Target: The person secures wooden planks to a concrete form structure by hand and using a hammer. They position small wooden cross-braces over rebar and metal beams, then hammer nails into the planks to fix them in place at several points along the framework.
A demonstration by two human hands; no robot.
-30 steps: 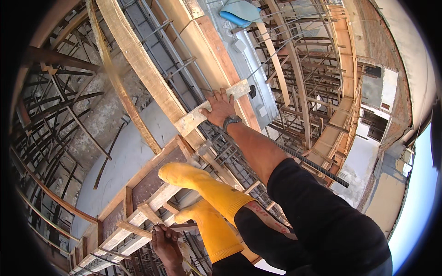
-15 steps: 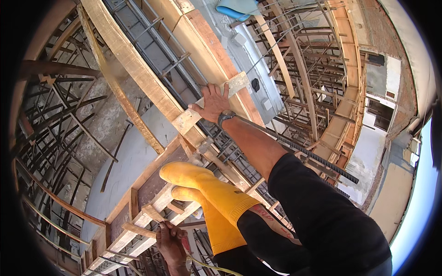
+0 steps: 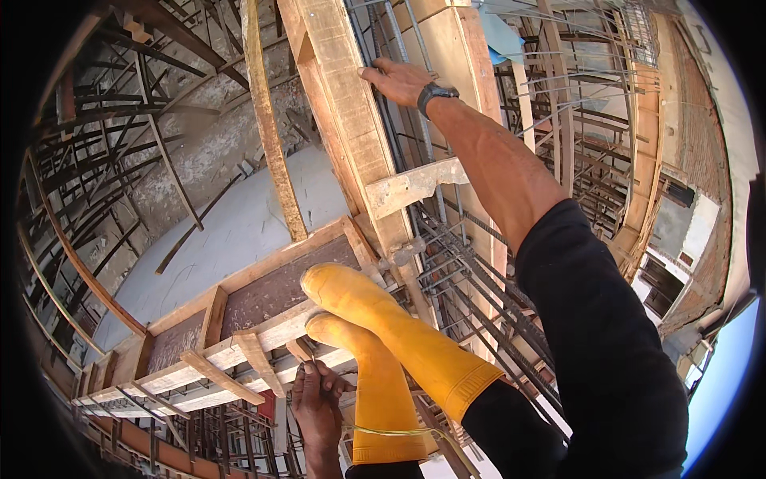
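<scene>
My right hand [image 3: 400, 82], with a dark watch on the wrist, reaches to the top edge of a long timber form board [image 3: 343, 104]. Its fingers are outstretched over the steel reinforcing bars [image 3: 401, 148] beside the board. Below it, a short wooden crosspiece [image 3: 416, 186] spans the form. Low in the view, my left hand [image 3: 319, 399] is pinched closed by the wooden edge frame; a thin tip shows at its fingers, too small to name. Just above the fingers is a small wood block [image 3: 300, 350]. My yellow boots [image 3: 359, 307] extend beside this hand.
Wooden cleats [image 3: 221, 375] cross the edge frame. A yellow cord [image 3: 391, 433] passes over one boot. A slanting timber strip [image 3: 270, 128] stands over a grey slab [image 3: 215, 215]. Dark props and poles [image 3: 163, 144] crowd the left, with more framework at right.
My right hand has left the crosspiece and moved up along the form to the board's edge. My left hand stays low by the frame, still pinched. The view has shifted.
</scene>
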